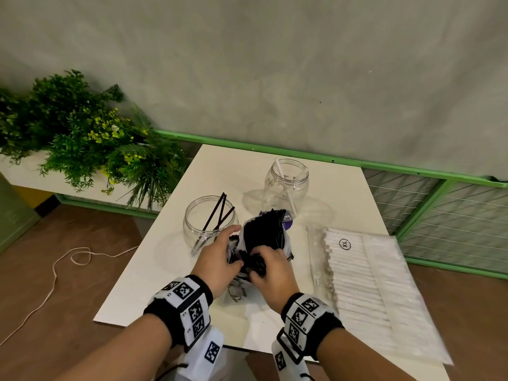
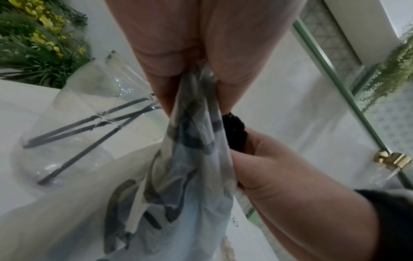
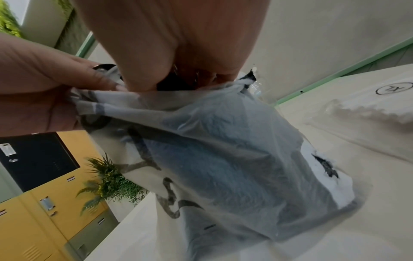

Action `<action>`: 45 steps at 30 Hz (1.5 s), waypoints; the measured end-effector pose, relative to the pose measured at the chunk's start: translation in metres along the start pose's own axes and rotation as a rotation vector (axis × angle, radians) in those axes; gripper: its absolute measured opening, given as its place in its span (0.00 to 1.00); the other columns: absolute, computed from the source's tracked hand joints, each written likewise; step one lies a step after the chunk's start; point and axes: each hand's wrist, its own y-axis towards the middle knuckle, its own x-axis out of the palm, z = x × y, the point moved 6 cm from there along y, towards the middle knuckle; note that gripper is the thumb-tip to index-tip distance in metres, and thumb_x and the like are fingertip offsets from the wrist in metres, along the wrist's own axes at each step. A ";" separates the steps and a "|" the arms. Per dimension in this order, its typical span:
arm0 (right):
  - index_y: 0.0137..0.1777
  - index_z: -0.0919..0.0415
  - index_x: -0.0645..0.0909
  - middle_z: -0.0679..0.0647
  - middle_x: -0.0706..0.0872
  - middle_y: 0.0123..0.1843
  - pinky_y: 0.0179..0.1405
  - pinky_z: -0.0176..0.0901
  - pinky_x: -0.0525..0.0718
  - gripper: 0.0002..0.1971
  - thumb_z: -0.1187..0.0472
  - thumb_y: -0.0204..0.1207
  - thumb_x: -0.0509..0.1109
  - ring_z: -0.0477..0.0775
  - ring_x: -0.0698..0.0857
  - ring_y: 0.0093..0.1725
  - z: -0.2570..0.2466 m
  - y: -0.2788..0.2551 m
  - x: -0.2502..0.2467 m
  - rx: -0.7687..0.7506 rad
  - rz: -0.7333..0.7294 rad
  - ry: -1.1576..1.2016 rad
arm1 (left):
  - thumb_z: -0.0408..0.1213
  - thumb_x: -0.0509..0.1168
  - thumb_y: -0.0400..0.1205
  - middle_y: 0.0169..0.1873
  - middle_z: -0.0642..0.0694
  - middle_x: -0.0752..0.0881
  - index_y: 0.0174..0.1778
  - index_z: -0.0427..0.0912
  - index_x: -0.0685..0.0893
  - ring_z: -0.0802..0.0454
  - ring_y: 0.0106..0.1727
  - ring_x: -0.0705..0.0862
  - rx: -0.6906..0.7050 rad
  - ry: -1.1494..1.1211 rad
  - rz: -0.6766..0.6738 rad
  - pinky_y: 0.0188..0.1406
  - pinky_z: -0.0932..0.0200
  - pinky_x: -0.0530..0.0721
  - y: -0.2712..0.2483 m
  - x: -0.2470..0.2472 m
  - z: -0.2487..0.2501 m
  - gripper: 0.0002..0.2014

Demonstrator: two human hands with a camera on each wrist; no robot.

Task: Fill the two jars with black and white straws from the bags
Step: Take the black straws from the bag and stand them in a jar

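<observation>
A translucent bag of black straws (image 1: 265,237) lies mid-table between my hands. My left hand (image 1: 220,257) pinches the bag's open edge (image 2: 194,109). My right hand (image 1: 265,266) reaches into the opening, fingers curled round black straws (image 2: 234,130); the bag (image 3: 223,150) hangs below it in the right wrist view. The near clear jar (image 1: 210,224) holds three black straws (image 2: 85,127). The far clear jar (image 1: 287,182) holds one white straw (image 1: 286,185). A flat bag of white straws (image 1: 362,281) lies at the right.
The white table (image 1: 165,270) stands against a green-framed mesh fence (image 1: 439,210). Potted greenery (image 1: 82,138) sits at the left. A light cord (image 1: 55,270) trails over the brown floor. Yellow lockers (image 3: 44,211) stand below the table's level.
</observation>
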 end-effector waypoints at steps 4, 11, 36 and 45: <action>0.55 0.59 0.83 0.53 0.83 0.50 0.51 0.43 0.73 0.20 0.48 0.68 0.66 0.55 0.74 0.52 -0.001 0.003 0.002 -0.020 -0.015 -0.006 | 0.28 0.70 0.75 0.44 0.45 0.87 0.75 0.55 0.68 0.51 0.44 0.85 -0.018 0.004 0.023 0.43 0.68 0.79 0.002 -0.001 -0.001 0.34; 0.56 0.58 0.81 0.44 0.73 0.40 0.50 0.48 0.78 0.19 0.52 0.66 0.68 0.57 0.78 0.50 0.001 0.004 0.000 0.025 -0.021 0.059 | 0.28 0.70 0.75 0.34 0.40 0.82 0.74 0.58 0.68 0.49 0.33 0.79 -0.027 -0.012 0.045 0.35 0.69 0.76 0.001 -0.001 -0.001 0.35; 0.68 0.59 0.80 0.51 0.80 0.69 0.73 0.43 0.72 0.20 0.53 0.82 0.55 0.48 0.77 0.69 0.034 0.019 -0.066 -0.145 0.244 0.059 | 0.26 0.68 0.76 0.51 0.51 0.82 0.71 0.50 0.73 0.55 0.52 0.80 -0.004 -0.044 0.054 0.47 0.75 0.70 -0.006 -0.004 -0.012 0.28; 0.78 0.52 0.66 0.44 0.62 0.81 0.77 0.42 0.65 0.37 0.31 0.74 0.53 0.46 0.65 0.77 0.027 0.014 -0.052 -0.094 0.022 -0.064 | 0.31 0.65 0.80 0.58 0.49 0.81 0.75 0.51 0.68 0.51 0.60 0.80 -0.053 -0.024 -0.057 0.54 0.67 0.71 -0.008 -0.001 -0.021 0.27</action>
